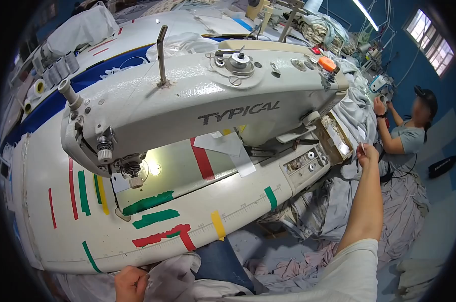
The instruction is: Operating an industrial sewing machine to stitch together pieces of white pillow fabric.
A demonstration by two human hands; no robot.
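My right hand [368, 154] is raised beside the far right end of the sewing machine [202, 95], its fingers pinching a small white slip [362, 135]. Close to that hand stands an open cardboard box [330, 132] with white pieces in it. My left hand [130, 284] is closed in front of the table's near edge. Pale grey fabric [172, 274] lies right beside its fingertips; whether they grip it cannot be made out. Under the machine's needle area a lamp lights the white table [112, 241], which carries red, green and yellow tape strips and a printed ruler.
White paper pieces [223, 146] lie under the machine arm. Heaped grey fabric [356, 113] hangs behind the box, with more cloth [308, 261] below on the right. At the right a co-worker [411, 128] in a cap stands at another machine. Thread cones [56, 68] stand at the far left.
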